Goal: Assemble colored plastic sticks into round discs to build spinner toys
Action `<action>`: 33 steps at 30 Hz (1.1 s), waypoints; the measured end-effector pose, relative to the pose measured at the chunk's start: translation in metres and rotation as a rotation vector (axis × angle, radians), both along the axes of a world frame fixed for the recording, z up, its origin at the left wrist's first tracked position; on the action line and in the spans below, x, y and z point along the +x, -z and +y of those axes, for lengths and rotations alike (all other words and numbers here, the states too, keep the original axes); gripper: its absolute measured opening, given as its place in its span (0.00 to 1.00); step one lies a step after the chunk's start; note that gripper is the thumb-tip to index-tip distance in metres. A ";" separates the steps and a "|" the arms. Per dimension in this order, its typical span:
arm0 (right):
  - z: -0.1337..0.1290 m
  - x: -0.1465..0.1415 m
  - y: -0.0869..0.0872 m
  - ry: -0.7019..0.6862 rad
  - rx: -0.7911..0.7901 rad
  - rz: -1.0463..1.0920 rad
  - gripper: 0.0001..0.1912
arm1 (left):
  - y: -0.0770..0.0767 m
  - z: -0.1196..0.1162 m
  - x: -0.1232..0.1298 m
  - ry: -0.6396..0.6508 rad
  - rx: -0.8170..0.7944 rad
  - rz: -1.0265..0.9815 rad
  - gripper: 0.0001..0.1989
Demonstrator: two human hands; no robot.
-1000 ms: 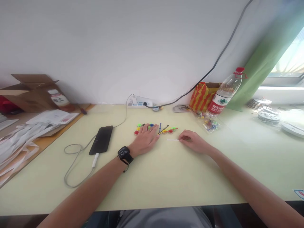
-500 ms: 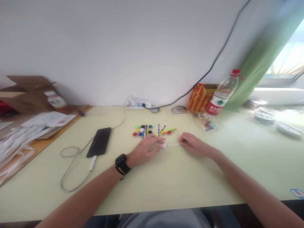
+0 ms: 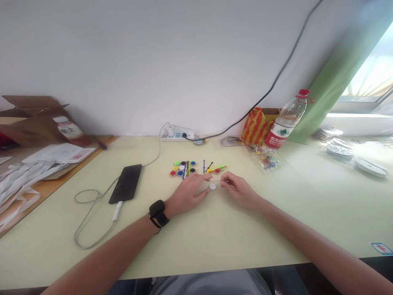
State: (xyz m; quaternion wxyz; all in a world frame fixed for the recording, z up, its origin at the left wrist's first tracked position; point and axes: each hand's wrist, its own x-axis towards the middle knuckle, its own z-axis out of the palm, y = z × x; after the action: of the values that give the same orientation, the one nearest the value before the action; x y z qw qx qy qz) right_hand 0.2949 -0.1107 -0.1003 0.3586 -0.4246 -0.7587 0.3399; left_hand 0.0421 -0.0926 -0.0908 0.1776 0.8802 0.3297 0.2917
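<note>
A small white disc (image 3: 213, 186) lies on the table at the thumb tip of my left hand (image 3: 190, 191), whose fingers are apart over the table. My right hand (image 3: 239, 189) pinches a thin white stick (image 3: 218, 183), its free end close to the disc. Whether stick and disc touch is too small to tell. Behind my left hand are several coloured round pieces (image 3: 181, 168), with coloured sticks on and beside them. A blue stick (image 3: 204, 166) and a black stick (image 3: 210, 166) lie to the right, near a red round piece (image 3: 217, 171).
A black phone (image 3: 125, 184) with a cable lies left. At the wall are a power strip (image 3: 178, 134), a striped bag (image 3: 257, 127), a large bottle (image 3: 282, 125) and a small plastic bag (image 3: 267, 161). Stacked white discs (image 3: 339, 149) stand right; a cardboard box (image 3: 33, 123) is far left.
My right hand has moved left and now pinches the white stick, which lay on the table before. My left thumb has drawn back, so the white disc shows more fully.
</note>
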 end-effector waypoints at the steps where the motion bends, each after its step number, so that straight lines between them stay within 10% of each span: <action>1: 0.000 -0.003 0.002 -0.014 -0.004 0.015 0.11 | 0.001 0.000 0.000 0.000 -0.005 0.006 0.18; 27: 0.001 0.004 0.006 -0.065 -0.024 -0.115 0.07 | -0.003 -0.003 0.002 0.135 0.055 0.105 0.15; 33: 0.007 0.005 0.003 -0.003 0.234 -0.125 0.07 | -0.001 -0.005 0.010 0.106 0.065 0.128 0.09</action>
State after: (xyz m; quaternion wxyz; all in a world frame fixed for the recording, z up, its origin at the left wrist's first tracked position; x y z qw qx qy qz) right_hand 0.2998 -0.1041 -0.1029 0.3573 -0.3991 -0.8146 0.2225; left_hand 0.0520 -0.0972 -0.0894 0.1426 0.9185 0.2838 0.2356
